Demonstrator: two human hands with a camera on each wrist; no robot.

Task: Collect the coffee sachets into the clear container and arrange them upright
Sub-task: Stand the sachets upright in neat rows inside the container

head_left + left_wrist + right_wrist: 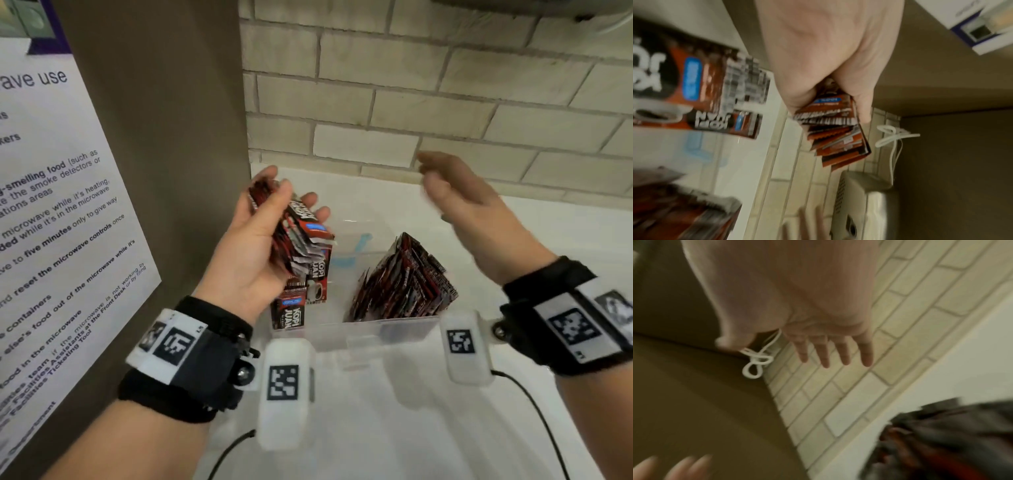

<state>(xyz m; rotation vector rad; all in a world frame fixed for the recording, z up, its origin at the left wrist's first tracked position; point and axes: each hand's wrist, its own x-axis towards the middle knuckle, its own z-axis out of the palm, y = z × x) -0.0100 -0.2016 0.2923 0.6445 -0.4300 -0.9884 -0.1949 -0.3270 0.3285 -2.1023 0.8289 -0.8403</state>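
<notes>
Holding now: the left hand [253, 246] grips a bunch of coffee sachets [298, 236] over the left end of the clear container [387, 329].
Why held so: the bunch is fanned out and messy, so I think it needs squaring up before it can go in standing.
Right hand: the right hand [462, 209] is up in the air over the far right of the box, fingers [844, 353] straight, holding nothing. It looks ready to help.
In the box: a packed row of sachets [407, 281] leans at the right end. A few loose sachets [301, 301] stand at the near left end. The middle is bare.
Where it sits: on a white counter [394, 428], by a brick wall [445, 102].
Left wrist view only: the zigzag sachet edges poking out from the thumb, and a white cord [890, 136] on the wall.
Head view only: the whole box and both hands together.
</notes>
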